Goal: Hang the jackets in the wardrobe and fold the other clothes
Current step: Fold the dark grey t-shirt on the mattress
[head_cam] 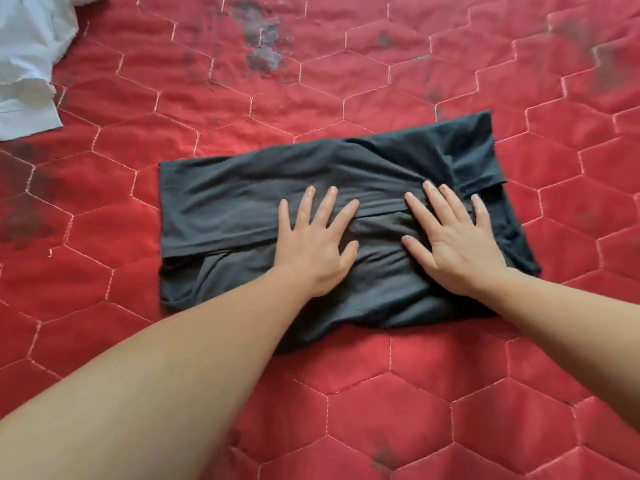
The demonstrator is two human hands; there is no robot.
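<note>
Dark folded garment (pixel 263 216) lying flat on red quilted bed (pixel 381 393), nearly done. Left hand (pixel 317 237) and right hand (pixel 453 237) as grip: fingers spread, pressing flat on top. White clothing (pixel 27 64) far beyond left grip, probably still unfolded. No wardrobe in view.

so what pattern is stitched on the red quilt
Hexagons in pale stitching on the red quilt, clearest in the head view.

A red quilted cover (pixel 346 393) stitched in pale hexagons spreads over the whole bed, with dark grey worn patches (pixel 263 32) toward its far edge and smaller ones elsewhere.
</note>
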